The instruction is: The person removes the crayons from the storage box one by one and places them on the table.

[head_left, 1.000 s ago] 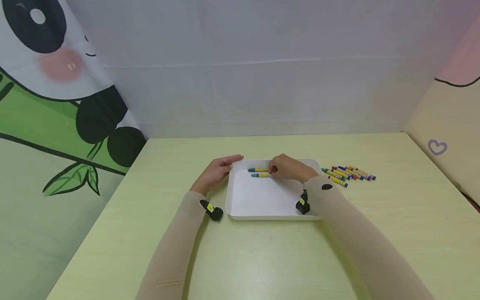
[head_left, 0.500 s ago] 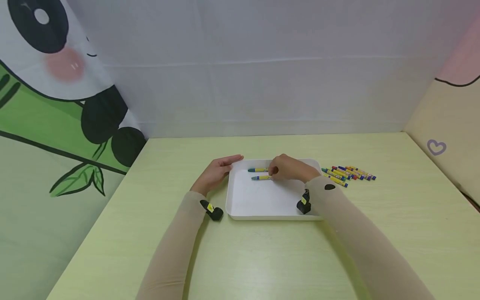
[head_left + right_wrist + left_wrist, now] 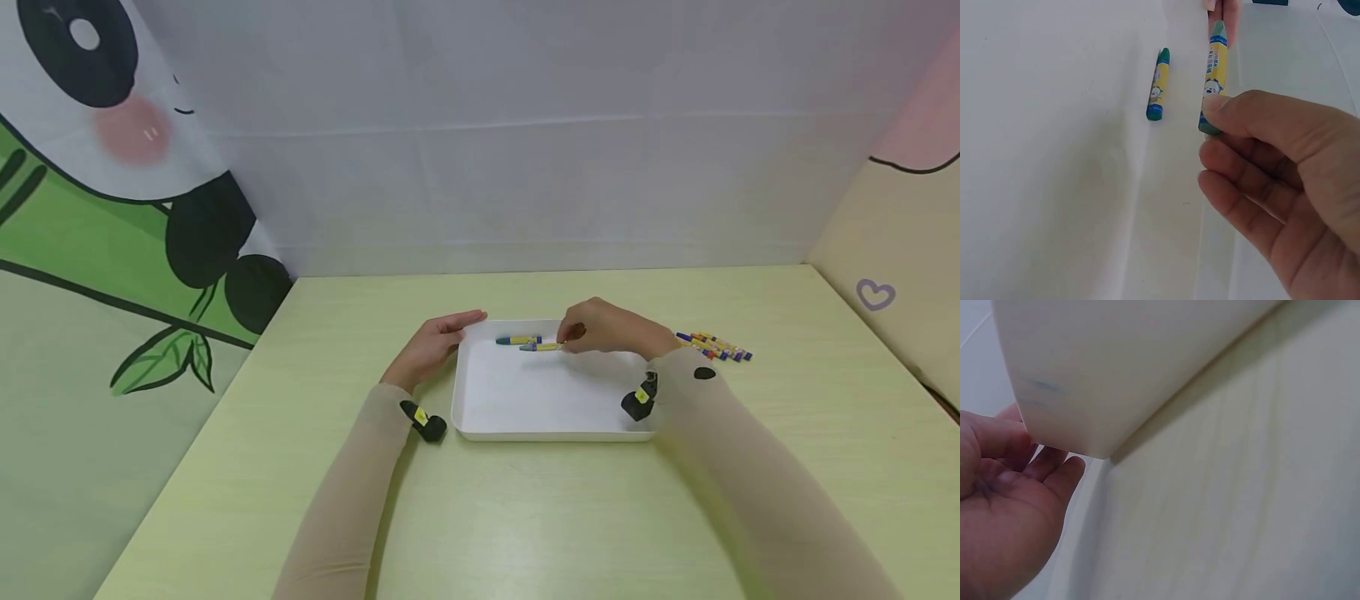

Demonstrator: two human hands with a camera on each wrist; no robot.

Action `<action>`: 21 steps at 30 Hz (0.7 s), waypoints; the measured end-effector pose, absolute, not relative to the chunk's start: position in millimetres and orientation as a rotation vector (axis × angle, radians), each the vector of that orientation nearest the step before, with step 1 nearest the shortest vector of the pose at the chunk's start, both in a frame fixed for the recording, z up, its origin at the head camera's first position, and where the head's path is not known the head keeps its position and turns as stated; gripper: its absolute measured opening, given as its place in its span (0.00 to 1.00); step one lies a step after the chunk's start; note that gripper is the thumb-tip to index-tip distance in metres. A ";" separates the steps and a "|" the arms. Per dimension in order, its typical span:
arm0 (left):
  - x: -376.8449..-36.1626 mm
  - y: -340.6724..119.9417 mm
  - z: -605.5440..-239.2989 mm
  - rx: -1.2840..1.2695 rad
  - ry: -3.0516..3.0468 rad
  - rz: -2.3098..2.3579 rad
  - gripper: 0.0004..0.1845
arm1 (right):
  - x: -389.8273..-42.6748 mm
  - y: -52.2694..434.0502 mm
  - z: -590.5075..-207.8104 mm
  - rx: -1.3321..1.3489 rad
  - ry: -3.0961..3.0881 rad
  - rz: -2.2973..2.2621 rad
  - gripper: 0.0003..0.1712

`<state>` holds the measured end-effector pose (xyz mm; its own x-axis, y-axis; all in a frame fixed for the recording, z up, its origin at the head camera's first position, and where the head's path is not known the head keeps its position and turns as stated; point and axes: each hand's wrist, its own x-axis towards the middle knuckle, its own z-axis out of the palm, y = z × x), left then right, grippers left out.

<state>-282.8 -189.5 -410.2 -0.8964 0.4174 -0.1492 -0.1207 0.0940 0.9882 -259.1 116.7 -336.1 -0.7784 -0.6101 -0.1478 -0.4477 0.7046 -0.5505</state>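
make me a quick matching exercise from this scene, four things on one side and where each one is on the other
Things:
1. left hand
2. right hand
3. green crayon lying flat
4. heap of crayons

Places:
A. on the table, right of the tray
B. at the tray's far left corner
C. on the tray floor, untouched
D. over the tray, pinching a crayon

Pairs: 1-B, 2-D, 3-C, 4-A

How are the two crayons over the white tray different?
The held crayon is pinched in the right hand; the lying crayon rests on the tray, touched by no hand. The held crayon looks lifted off the tray and nearer the wrist camera; the lying crayon sits flat. Both have yellow wrappers and greenish ends.
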 end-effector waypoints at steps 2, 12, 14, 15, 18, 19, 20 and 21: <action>-283.2 -188.8 -409.7 0.289 1.982 1.862 0.23 | -259.1 125.1 -332.9 -0.826 2.602 -0.727 0.07; -286.6 -184.9 -409.3 0.274 1.983 1.882 0.24 | -254.6 173.8 -315.8 -0.779 2.675 -0.702 0.06; -287.3 -184.1 -409.0 0.269 1.979 1.888 0.23 | -252.7 184.8 -314.1 -0.772 2.691 -0.693 0.06; -287.8 -183.6 -409.1 0.269 1.978 1.889 0.24 | -251.7 190.2 -313.5 -0.771 2.701 -0.685 0.06; -289.3 -182.5 -409.4 0.266 1.985 1.886 0.24 | -248.0 206.8 -312.0 -0.750 2.731 -0.682 0.06; -289.6 -182.2 -409.3 0.264 1.989 1.885 0.24 | -246.8 212.3 -311.7 -0.745 2.741 -0.678 0.06; -290.1 -181.8 -409.4 0.264 1.990 1.885 0.24 | -245.8 217.9 -311.6 -0.738 2.752 -0.673 0.06; -290.4 -181.6 -409.4 0.260 1.991 1.886 0.24 | -244.8 223.3 -311.3 -0.721 2.760 -0.672 0.06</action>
